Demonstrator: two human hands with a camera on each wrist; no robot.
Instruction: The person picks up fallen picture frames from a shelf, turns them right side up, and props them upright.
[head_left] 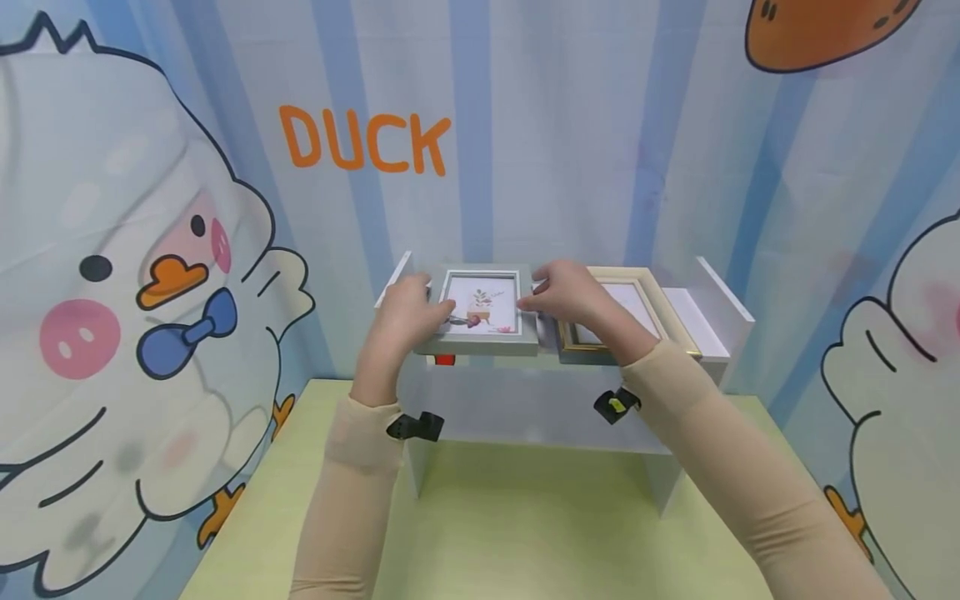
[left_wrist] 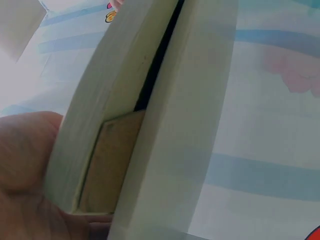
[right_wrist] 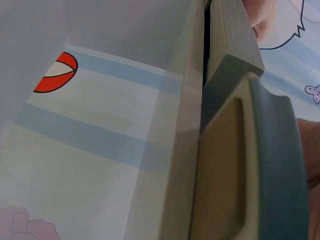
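Note:
A grey picture frame with a plant picture lies face up on the white shelf unit's top. My left hand grips its left side, thumb over the front border; in the left wrist view the same hand is beside the frame's edge. At the frame's right border, my right hand holds on with bent thumb and fingers. Beneath the right wrist, partly hidden, lies a cream-and-gold picture frame. Its thick edge fills part of the right wrist view, near the grey frame's corner.
The white shelf unit has raised side panels, one at the right end, and stands on a pale green table. Behind it hangs a striped blue curtain with duck drawings. A dark camera strap is on the left wrist.

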